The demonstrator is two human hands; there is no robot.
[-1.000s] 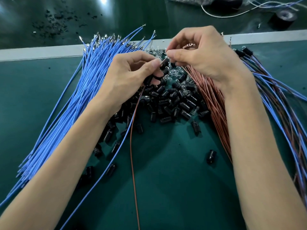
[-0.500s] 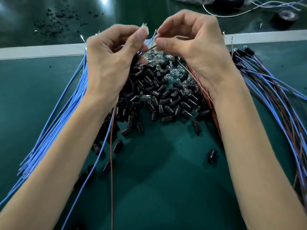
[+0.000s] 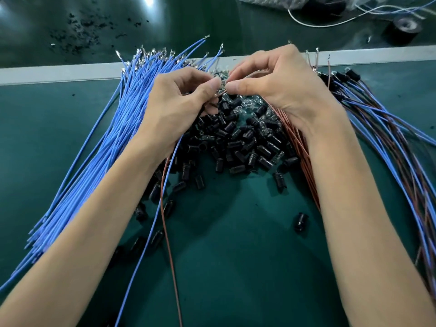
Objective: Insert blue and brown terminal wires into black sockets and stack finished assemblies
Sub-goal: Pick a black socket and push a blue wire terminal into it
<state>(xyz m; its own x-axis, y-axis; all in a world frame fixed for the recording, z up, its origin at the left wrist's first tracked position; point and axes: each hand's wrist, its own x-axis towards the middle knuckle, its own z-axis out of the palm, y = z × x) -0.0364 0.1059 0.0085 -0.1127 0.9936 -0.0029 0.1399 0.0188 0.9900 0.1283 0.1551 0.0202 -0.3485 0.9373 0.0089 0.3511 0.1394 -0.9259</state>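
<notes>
The left hand pinches a black socket whose blue wire and brown wire trail toward the person. The right hand, fingertip to fingertip with it, pinches something small and unclear. The stack of finished assemblies lies right, nearer that hand.

We are at a bench in a small assembly workshop or factory line. A green mat covers the work surface, with a pale strip across it. On it lie a thick bundle of blue wires with metal tips, a pile of black sockets, a bundle of brown wires, and a sheaf of finished assemblies. Beyond the strip we see a tape roll and black debris.
</notes>
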